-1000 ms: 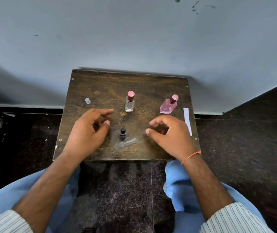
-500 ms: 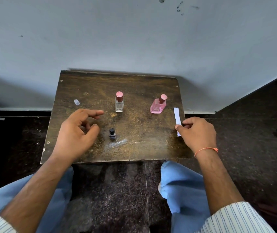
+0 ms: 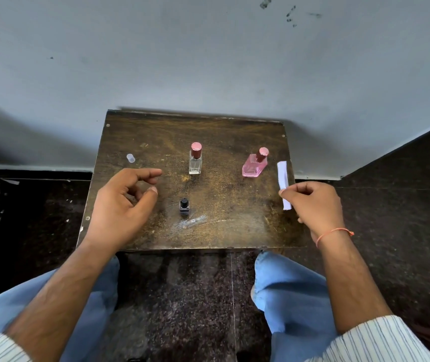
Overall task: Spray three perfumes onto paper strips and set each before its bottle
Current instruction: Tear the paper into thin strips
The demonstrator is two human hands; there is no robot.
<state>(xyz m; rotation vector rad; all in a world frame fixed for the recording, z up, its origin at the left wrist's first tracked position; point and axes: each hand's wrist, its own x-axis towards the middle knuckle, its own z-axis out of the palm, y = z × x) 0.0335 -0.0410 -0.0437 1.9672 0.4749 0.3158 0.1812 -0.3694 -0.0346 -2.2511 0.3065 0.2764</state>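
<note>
Now the right hand (image 3: 313, 205) pinches a white paper strip (image 3: 283, 178) at the table's (image 3: 221, 231) right edge beside the pink bottle (image 3: 254, 165), while the left hand (image 3: 120, 205), loosely curled, holds nothing near the small black bottle (image 3: 184, 206).

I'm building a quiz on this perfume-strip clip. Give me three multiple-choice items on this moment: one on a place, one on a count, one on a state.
1. Where is the white paper strip?
A. at the wooden table's right edge
B. beside the small clear plastic cap
C. on the floor

2. How many bottles wear a pink cap?
A. one
B. two
C. three

3. What is the left hand doing?
A. gripping the small black-capped bottle
B. holding nothing, fingers loosely curled
C. pinching the strip

Answers: 1 A, the right hand pinches it there. 2 B, the clear square glass bottle and the pink glass bottle. 3 B, it hovers left of the dark bottle.
</note>
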